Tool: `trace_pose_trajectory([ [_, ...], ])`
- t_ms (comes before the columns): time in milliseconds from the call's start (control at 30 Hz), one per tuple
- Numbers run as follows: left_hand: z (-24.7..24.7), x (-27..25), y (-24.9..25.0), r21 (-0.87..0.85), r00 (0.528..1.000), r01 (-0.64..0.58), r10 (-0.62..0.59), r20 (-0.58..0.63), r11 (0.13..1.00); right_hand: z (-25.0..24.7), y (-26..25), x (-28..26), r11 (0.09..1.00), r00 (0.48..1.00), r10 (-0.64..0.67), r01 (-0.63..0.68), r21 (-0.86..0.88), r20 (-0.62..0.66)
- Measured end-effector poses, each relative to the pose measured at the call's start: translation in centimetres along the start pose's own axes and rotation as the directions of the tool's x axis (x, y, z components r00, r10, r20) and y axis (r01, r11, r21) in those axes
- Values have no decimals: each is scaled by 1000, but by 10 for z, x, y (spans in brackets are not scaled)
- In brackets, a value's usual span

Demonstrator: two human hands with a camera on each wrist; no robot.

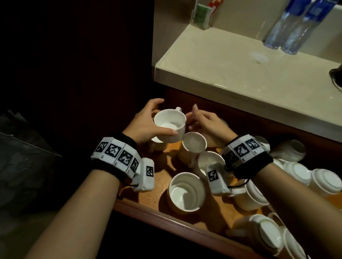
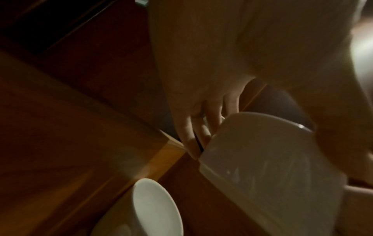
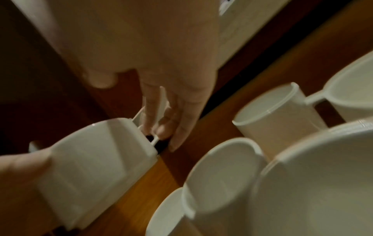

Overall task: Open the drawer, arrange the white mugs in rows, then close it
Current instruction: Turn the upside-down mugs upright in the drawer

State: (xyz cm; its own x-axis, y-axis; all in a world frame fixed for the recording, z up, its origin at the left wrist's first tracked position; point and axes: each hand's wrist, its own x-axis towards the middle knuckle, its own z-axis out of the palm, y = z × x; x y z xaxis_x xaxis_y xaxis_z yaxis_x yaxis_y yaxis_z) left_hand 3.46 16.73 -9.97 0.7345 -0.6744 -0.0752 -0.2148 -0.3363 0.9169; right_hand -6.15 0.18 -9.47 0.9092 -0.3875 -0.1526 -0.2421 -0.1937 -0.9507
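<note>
The wooden drawer (image 1: 169, 220) stands open under the counter. My left hand (image 1: 146, 121) grips a white mug (image 1: 170, 125) by its body, tilted, above the drawer's far left corner; the left wrist view shows this mug (image 2: 262, 159) against my fingers (image 2: 197, 132). My right hand (image 1: 204, 122) reaches in from the right, and its fingers (image 3: 165, 126) hook the handle of the held mug (image 3: 96, 159). Three mugs stand upright nearby (image 1: 195, 143) (image 1: 210, 163) (image 1: 188, 192). Another mug (image 1: 157, 141) sits partly hidden under the held one.
Several white mugs lie on their sides in the drawer's right part (image 1: 295, 171) (image 1: 266, 232). A pale counter (image 1: 242, 78) overhangs the drawer's back, carrying two water bottles (image 1: 298, 18), a clear packet holder (image 1: 203, 14) and a dark object (image 1: 340, 75).
</note>
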Motion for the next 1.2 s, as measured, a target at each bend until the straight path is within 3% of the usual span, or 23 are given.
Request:
trace_pose_trajectory([
  [133,0,-3,5,60,992,-46,38,116,997,0,-8,4,951,990,118,-92,-294,74],
  [300,-3,-4,2,185,944,75,-129,303,980,13,-3,10,781,972,217,-120,-613,86],
  [500,-5,3,-3,101,972,165,-179,155,981,37,5,10,563,961,227,4,-827,159],
  [767,-3,7,-7,72,980,191,-195,46,979,64,22,20,342,936,224,184,-921,271],
  [900,-2,7,-7,76,982,183,-187,39,980,68,30,20,325,924,250,203,-924,291],
  [1033,-1,5,-3,99,983,164,-172,71,981,64,21,13,370,930,239,176,-912,277],
  [1200,6,6,13,107,986,129,-140,95,986,26,-6,-7,574,965,136,108,-812,225],
])
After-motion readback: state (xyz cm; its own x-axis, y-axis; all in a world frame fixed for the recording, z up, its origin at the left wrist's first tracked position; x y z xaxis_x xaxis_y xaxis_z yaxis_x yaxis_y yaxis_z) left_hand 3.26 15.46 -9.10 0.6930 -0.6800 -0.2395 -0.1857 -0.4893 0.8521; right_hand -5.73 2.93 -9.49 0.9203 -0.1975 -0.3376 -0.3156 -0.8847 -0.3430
